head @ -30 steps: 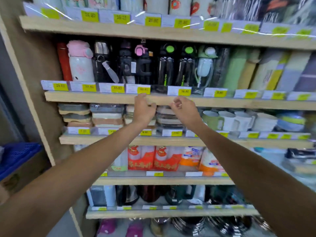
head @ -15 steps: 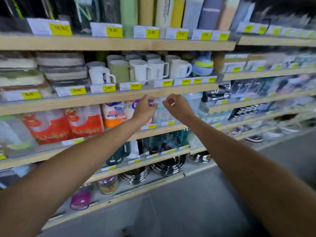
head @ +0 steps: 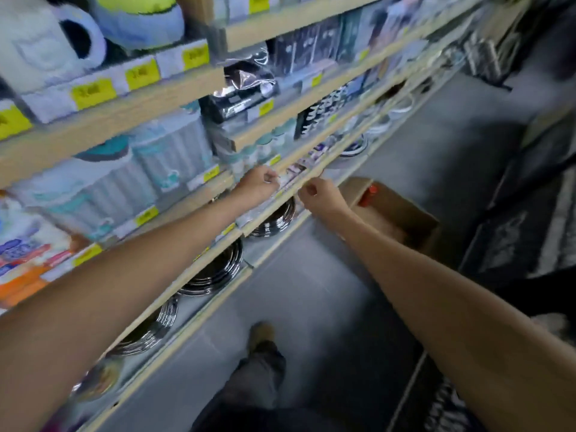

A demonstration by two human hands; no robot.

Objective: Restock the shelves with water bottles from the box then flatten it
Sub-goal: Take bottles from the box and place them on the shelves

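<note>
1. Two bare arms reach out near the shelves (head: 199, 210).
2. Left hand (head: 260, 183) and right hand (head: 321, 198) are loosely curled, holding nothing.
3. Open cardboard box (head: 402, 213) stands on the floor just beyond the right hand, with a red bottle cap (head: 369, 194) showing inside.

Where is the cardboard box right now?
The cardboard box sits on the grey floor at the foot of the shelves, just behind the right hand, with something red poking up inside it.

Bright, even light; heavy motion blur throughout.
</note>
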